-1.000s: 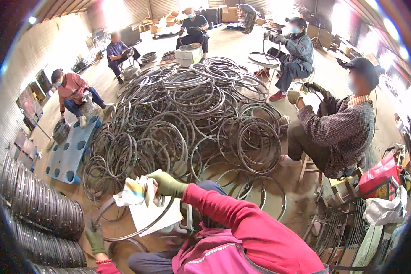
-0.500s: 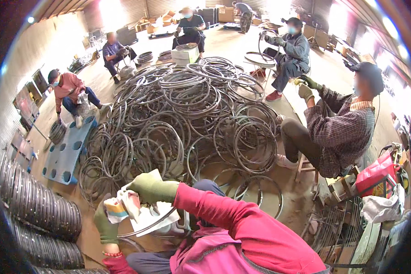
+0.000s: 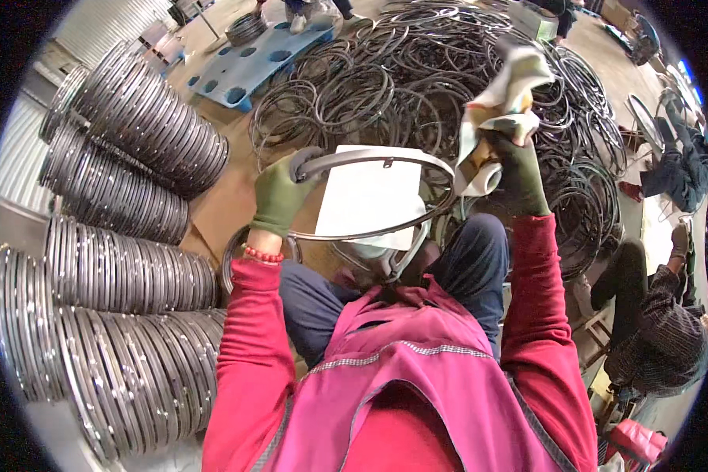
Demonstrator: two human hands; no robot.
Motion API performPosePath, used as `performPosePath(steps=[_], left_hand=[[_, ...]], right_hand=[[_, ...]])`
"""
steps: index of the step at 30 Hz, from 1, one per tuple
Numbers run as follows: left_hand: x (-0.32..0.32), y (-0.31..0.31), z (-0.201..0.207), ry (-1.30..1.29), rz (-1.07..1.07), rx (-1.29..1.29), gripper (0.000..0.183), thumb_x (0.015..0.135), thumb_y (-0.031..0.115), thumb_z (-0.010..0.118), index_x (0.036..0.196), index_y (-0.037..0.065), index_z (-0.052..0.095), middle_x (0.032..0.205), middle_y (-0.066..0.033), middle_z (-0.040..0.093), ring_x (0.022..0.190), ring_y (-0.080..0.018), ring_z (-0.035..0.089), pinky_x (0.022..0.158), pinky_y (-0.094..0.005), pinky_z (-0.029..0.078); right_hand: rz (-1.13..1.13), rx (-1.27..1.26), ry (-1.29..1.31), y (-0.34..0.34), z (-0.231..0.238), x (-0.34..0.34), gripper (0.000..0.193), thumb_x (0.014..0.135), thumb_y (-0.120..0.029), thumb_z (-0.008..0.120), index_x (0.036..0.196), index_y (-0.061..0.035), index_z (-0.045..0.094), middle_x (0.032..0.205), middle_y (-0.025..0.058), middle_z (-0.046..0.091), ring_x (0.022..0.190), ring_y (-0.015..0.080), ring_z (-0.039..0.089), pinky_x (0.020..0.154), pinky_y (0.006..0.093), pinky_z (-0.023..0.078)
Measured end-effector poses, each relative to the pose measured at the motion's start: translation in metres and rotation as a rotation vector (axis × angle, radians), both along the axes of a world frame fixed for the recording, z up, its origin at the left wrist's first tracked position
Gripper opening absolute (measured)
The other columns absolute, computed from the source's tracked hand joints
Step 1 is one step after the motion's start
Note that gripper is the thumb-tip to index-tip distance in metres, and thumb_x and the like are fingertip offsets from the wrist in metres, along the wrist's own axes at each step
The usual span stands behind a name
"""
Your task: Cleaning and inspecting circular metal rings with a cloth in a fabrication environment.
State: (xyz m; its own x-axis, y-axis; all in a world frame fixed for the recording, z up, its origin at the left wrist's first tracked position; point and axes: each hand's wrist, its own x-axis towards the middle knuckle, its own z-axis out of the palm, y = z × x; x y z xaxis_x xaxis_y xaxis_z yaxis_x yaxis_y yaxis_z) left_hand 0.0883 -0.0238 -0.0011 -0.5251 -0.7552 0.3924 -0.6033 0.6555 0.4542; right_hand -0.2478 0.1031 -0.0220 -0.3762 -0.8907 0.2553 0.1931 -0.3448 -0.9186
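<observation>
A thin dark-grey metal wheel rim [image 3: 354,237] is tilted in front of me. My left hand [image 3: 279,195], in a green glove, grips the rim at its left side. My right hand [image 3: 521,177], in a dark green glove, is closed on a crumpled, stained rag [image 3: 519,86] raised beyond the rim's right edge. Motion blurs the rag's top. Whether its lower end touches the rim, I cannot tell. Beneath the rim, a white sheet [image 3: 370,197] lies over a support with metal legs, between my knees.
Stacked rims [image 3: 134,263] stand in several rows at my left. A large heap of loose rims [image 3: 425,63] spreads ahead, beside a blue plastic pallet [image 3: 263,59]. On the right sits a co-worker [image 3: 661,338] in a checked top; other people are farther off.
The view has swung downward and left. My right hand has moved with the rag away from my left hand, to the right. More of the rim now shows.
</observation>
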Motion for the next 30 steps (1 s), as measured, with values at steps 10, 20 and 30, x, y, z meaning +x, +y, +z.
performPosePath(steps=[10,20,30], left_hand=[[0.020,-0.004,-0.019,0.277,-0.084,0.027,0.033,0.070,0.005,0.063,0.103,0.010,0.064,0.096,-0.0089,0.065,0.083,-0.0247,0.064,0.073,-0.0292,0.049],[0.005,-0.002,-0.009,-0.007,-0.130,-0.096,0.025,0.080,0.015,0.053,0.102,0.008,0.063,0.093,-0.0149,0.065,0.085,-0.0277,0.064,0.072,-0.0319,0.049],[-0.015,0.031,-0.010,-0.035,-0.106,-0.095,0.034,0.067,0.015,0.071,0.100,0.015,0.063,0.085,-0.0112,0.064,0.074,-0.0282,0.063,0.062,-0.0342,0.049]], right_hand=[[-0.042,0.237,1.467,-0.035,0.034,0.122,0.041,0.062,-0.017,0.068,0.102,-0.0110,0.060,0.085,0.0099,0.064,0.079,0.0291,0.063,0.067,0.0371,0.050],[0.028,0.133,1.532,-0.052,0.042,0.161,0.022,0.072,-0.015,0.060,0.094,-0.0132,0.061,0.079,0.0093,0.064,0.074,0.0266,0.065,0.060,0.0370,0.052],[0.075,0.116,0.193,-0.038,-0.188,-0.003,0.030,0.074,-0.011,0.064,0.102,-0.0041,0.054,0.089,0.0044,0.058,0.085,0.0172,0.057,0.078,0.0264,0.045]])
